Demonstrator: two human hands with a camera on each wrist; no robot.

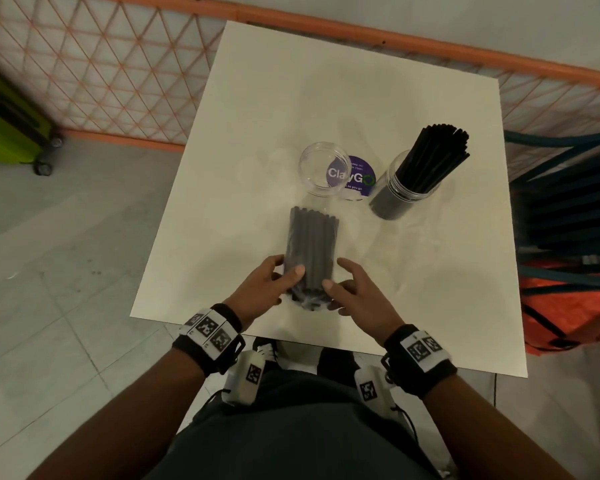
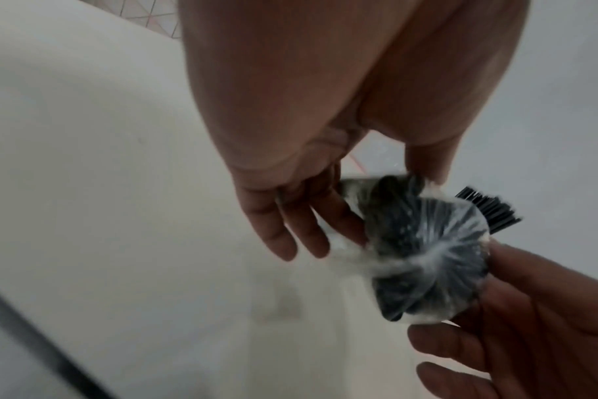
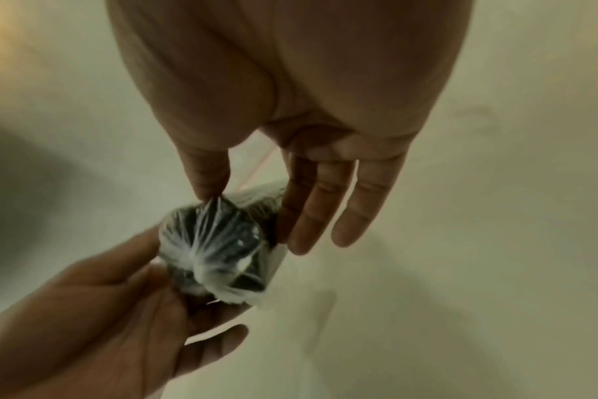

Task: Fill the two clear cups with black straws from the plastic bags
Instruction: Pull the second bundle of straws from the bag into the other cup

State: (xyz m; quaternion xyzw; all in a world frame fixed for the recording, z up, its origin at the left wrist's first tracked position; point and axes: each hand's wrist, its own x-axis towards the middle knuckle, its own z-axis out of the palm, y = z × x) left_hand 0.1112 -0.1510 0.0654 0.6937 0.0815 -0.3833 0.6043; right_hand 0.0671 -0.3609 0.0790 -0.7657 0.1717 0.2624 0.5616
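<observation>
Table: we see a white square top [image 1: 326,98] on grey floor tiles [image 1: 66,254].
Sticker: a round purple one [image 1: 359,176] lies mid-table.
Fence: orange mesh [image 1: 101,74] stands behind.
Suitcase: a green one [image 1: 11,123] sits far left.
Chairs: we count a dark stack [image 1: 568,202] at right, above an orange bag [image 1: 575,306].

Black wristbands [image 1: 426,358] bear white tags printed with square black-and-white codes; dark shirt [image 1: 291,434].

straws [image 1: 430,161] — black | table [image 1: 257,98] — cream | sticker [image 1: 359,176] — purple, white lettering | fence [image 1: 101,81] — orange lattice
</observation>
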